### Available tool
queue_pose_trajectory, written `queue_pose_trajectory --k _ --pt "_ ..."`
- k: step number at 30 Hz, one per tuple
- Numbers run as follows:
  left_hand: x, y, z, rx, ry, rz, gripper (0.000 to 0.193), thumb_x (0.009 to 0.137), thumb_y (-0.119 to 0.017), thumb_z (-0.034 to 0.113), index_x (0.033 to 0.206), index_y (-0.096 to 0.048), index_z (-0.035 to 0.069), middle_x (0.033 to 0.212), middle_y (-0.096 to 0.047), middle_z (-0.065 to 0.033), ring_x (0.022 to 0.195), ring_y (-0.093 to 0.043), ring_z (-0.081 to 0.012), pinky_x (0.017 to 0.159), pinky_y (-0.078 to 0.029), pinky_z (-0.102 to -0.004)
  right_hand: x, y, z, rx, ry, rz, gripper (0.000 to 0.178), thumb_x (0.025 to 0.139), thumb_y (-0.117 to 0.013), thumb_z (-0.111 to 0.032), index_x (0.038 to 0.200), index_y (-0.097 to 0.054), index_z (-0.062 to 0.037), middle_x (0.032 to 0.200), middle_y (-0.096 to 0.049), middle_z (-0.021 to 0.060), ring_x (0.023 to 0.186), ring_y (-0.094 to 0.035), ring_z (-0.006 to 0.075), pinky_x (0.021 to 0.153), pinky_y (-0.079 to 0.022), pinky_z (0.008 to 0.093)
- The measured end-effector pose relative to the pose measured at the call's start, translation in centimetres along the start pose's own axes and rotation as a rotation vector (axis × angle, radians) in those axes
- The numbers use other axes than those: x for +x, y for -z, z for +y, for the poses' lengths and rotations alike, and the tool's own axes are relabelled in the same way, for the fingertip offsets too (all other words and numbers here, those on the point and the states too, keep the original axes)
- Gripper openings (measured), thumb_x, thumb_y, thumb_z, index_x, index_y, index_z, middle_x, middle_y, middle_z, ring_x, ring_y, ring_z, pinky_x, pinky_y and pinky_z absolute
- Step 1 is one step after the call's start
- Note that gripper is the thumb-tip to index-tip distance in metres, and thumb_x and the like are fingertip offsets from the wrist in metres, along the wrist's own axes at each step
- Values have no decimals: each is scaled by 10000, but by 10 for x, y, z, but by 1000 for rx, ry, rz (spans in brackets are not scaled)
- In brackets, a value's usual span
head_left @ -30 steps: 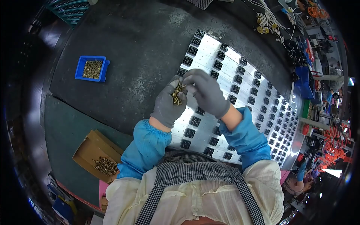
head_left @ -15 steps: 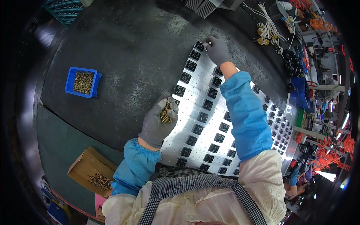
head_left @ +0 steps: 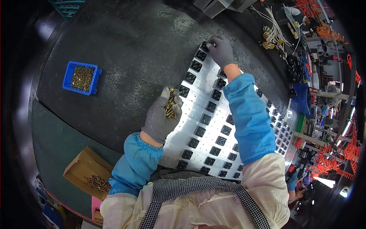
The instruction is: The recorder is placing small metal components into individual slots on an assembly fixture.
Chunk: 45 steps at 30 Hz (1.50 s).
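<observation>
My left hand (head_left: pixel 157 121), in a grey glove, is cupped around a heap of small brass-coloured screws (head_left: pixel 170 109), near the left edge of the silver metal panels. At the far end of the panels (head_left: pixel 207 89), my gloved right hand (head_left: pixel 222 52) has its fingers pinched together over a black square part (head_left: pixel 204 46). Whatever sits between those fingertips is too small and hidden to make out. Rows of similar black square parts (head_left: pixel 206 119) lie along the panels. My right forearm covers some of them.
A blue bin (head_left: pixel 94 82) of small brass screws stands on the dark tabletop (head_left: pixel 126 49) to the left. Closer to me, an open cardboard box (head_left: pixel 78 168) holds more screws. White cables (head_left: pixel 272 30) and a blue container (head_left: pixel 301 97) are at the far right.
My view has shifted slightly. The left hand's fingers have moved a little around the screws, and one screw now stands up near the thumb. The right hand stays at the same black part.
</observation>
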State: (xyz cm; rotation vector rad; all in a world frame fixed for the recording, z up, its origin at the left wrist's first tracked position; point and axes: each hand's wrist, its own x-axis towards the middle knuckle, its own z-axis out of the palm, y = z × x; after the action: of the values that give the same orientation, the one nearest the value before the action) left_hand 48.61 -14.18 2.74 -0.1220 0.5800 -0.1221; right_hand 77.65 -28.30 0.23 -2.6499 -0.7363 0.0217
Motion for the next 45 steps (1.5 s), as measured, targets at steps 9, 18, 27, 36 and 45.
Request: queue_pose_trajectory --k 9,18,27,36,45 --pt "24 -20 -9 84 -47 3 241 1012 -590 313 1091 -592 86 969 -596 4 864 -584 -82 667 -519 -180 -5 14 -2 -74 40 225 224 849 -704 -203 1030 -736 -76 1228 -636 83 1104 -626 288 924 -512 382" --pt "34 -40 -18 156 -91 37 278 1021 -569 356 1091 -592 87 918 -591 -10 834 -594 -81 658 -510 -190 -94 74 -108 343 524 -219 191 861 -718 -169 1010 -687 -52 1215 -613 102 1102 -608 292 892 -522 401" --pt "35 -32 -23 229 -92 39 210 1029 -551 290 1115 -577 100 918 -570 0 771 -532 -72 613 -457 -182 -75 65 -76 370 416 49 141 847 -703 -125 967 -690 -53 1084 -666 88 985 -644 311 842 -532 394" --pt "33 -13 -13 83 12 -52 192 1021 -482 153 1173 -569 76 975 -583 7 838 -557 -91 618 -477 -192 -40 5 -21 19 217 76 118 831 -698 -158 907 -752 -86 1112 -657 40 1067 -600 294 907 -493 409" --pt "26 -11 -15 124 80 -66 228 1028 -509 207 1212 -579 91 1044 -588 -2 861 -553 -86 618 -481 -195 -40 2 -29 -111 175 17 163 825 -708 -159 949 -745 -60 1139 -658 58 1097 -599 301 921 -498 398"
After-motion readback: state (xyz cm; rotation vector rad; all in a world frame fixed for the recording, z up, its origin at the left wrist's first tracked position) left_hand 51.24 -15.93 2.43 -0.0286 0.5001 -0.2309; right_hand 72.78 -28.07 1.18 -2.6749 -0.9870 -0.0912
